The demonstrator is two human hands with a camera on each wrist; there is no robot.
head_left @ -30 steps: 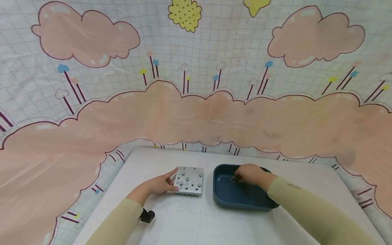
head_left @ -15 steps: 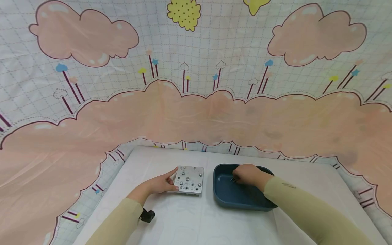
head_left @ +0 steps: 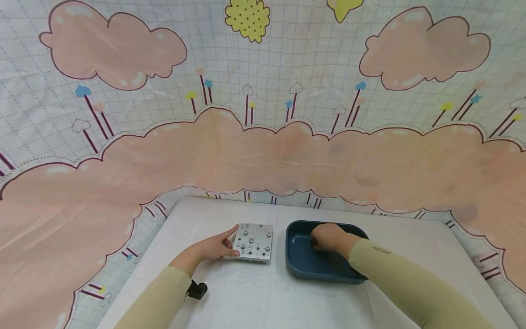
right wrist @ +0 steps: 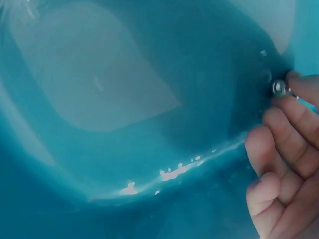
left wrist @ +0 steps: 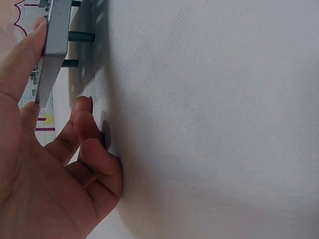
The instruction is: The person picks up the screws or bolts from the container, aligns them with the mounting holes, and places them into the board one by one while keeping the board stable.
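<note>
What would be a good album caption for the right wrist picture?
Right hand pinching a small shiny piece inside a blue tray.

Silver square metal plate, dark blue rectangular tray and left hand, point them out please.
Silver square metal plate (head_left: 258,236), head view: top face.
Dark blue rectangular tray (head_left: 309,262), head view: bare floor.
Left hand (head_left: 213,248), head view: back of hand.

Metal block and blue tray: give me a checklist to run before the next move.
1. Left hand on metal block: ok, thumb and finger grip its left side.
2. Bolts under the block resting on table: cannot tell.
3. Right hand gripping small metal piece: ok, at the fingertips.
4. Kind of piece: cannot tell, fingers partly hide it.
5. Right hand clear of blue tray: not ok, it is inside.
</note>
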